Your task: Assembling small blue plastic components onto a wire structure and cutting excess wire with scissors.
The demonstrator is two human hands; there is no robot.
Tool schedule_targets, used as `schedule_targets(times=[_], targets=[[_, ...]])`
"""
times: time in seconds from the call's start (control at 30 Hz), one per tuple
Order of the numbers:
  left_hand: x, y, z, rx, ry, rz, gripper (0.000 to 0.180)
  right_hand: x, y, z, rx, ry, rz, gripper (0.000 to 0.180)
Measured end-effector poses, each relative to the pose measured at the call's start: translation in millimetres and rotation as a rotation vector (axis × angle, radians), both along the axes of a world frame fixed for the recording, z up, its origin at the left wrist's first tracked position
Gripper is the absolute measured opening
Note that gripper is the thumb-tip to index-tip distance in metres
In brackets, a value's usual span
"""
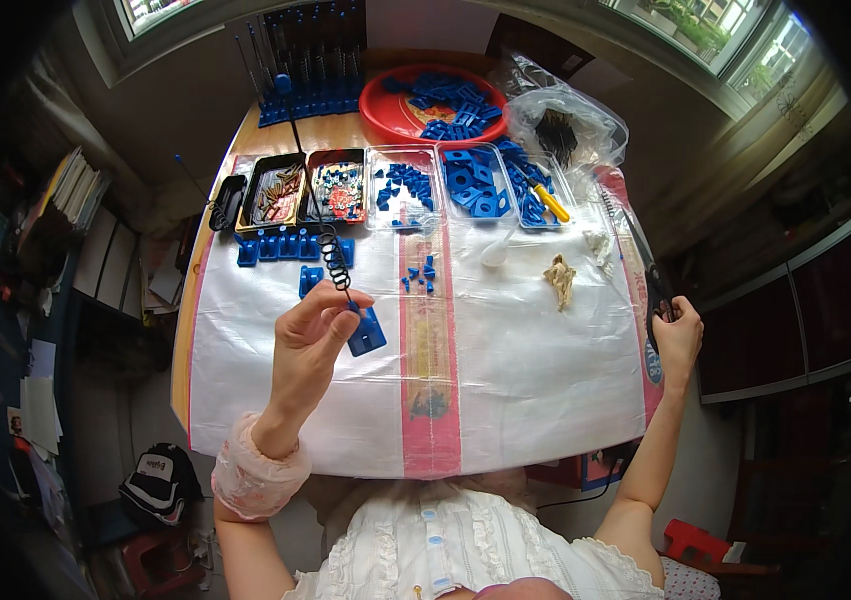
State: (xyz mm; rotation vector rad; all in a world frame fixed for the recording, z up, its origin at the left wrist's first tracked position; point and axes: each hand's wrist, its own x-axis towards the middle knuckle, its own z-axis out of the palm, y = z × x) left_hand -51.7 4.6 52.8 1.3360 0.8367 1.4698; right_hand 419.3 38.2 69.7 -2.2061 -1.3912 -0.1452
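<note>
My left hand [307, 335] pinches a blue plastic bracket with a square base [369, 334] above the near left of the table. A black coil spring [335, 262] on a long thin black rod rises from the bracket, with a blue tip at the far end. At the table's right edge, my right hand [678, 338] closes round a long black object [654, 290] whose kind I cannot make out. Blue brackets [290, 244] stand in a row beyond my left hand. Several small blue pieces [420, 273] lie loose right of it.
Across the back stand trays of screws [276, 196], small metal parts [337, 193] and blue pieces [403, 187]. A yellow-handled screwdriver [550, 203] lies on the right one. Behind are a red basin [375, 113] and a blue rack [310, 106]. A crumpled beige cloth [559, 281] lies right.
</note>
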Motion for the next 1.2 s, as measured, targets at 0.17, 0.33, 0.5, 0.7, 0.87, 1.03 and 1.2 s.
schedule_targets(times=[0.17, 0.33, 0.5, 0.7, 0.87, 1.03, 1.2], targets=[[-49, -24, 14, 0.142, 0.208, 0.311, 0.023, 23, -8, -32, 0.05, 0.03, 0.05, 0.019], [-126, -33, 14, 0.058, 0.446, 0.631, 0.016, 42, -5, -47, 0.043, 0.104, 0.018, 0.017], [-188, -7, -13, -0.119, 0.551, 0.779, 0.02, 48, 5, -61, 0.044, 0.147, 0.048, 0.017], [-225, 54, -56, -0.09, 0.57, 0.723, 0.016, 42, 8, -65, 0.057, 0.165, 0.077, 0.017], [-226, 88, -67, -0.13, 0.555, 0.664, 0.016, 47, 6, -68, 0.068, 0.18, 0.077, 0.016], [-229, 100, -79, -0.149, 0.538, 0.623, 0.017, 39, 6, -69, 0.065, 0.179, 0.101, 0.017], [-220, 101, -85, -0.086, 0.552, 0.58, 0.02, 38, 7, -72, 0.054, 0.189, 0.099, 0.019]])
